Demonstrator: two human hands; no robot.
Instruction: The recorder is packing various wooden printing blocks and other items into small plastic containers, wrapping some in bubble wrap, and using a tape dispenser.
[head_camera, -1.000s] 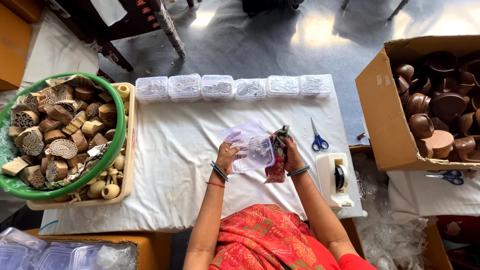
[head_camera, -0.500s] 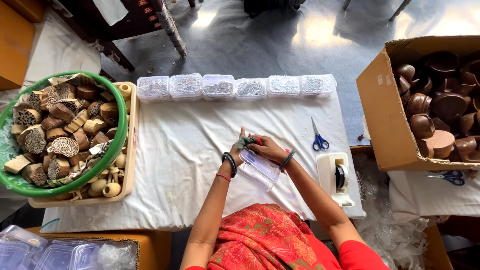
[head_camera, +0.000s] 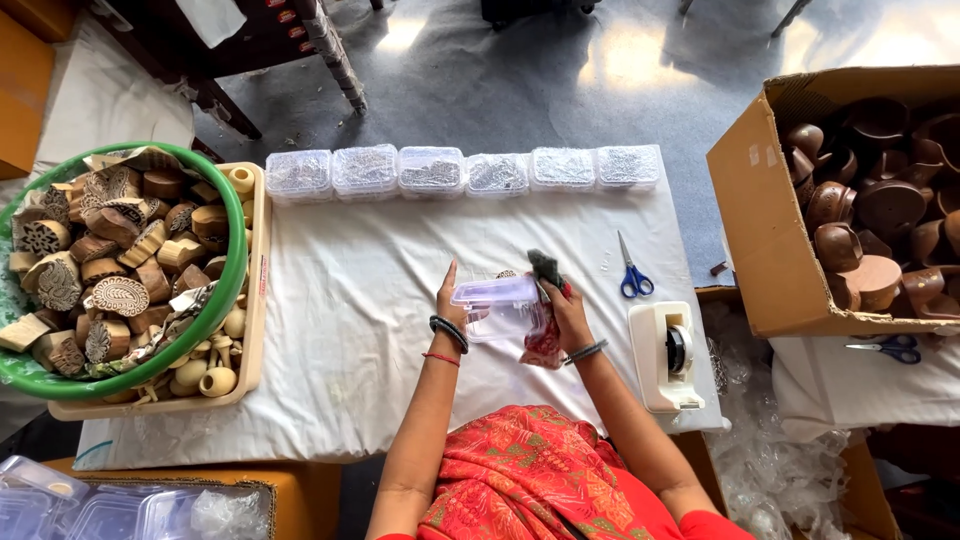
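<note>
**Small clear box held between both hands over the white bench**

While the left hand (head_camera: 455, 305) lies flat and released against one end of a small clear plastic box (head_camera: 497, 303), the right hand (head_camera: 565, 312) has its grip clenched on a dark tuft of material (head_camera: 545, 266) at the box's other end, with a red patterned pouch (head_camera: 543, 345) hanging just under that hand. The box sits raised a little above the white cloth of the bench (head_camera: 360, 330), close to the person's body. By my reading, the step in hand is filling or closing this box; whether its lid is seated I cannot tell. A next move would call for steadying the box with the left palm while the right fingers work the tuft and the pouch.

Along the far edge stands a row of clear boxes (head_camera: 430, 170). Blue-handled scissors (head_camera: 632, 272) and a white tape dispenser (head_camera: 665, 355) lie just right of the hands. A green basket of carved wooden blocks (head_camera: 110, 270) fills the left end, and a cardboard carton of brown bowls (head_camera: 860, 200) stands well apart on the right.
</note>
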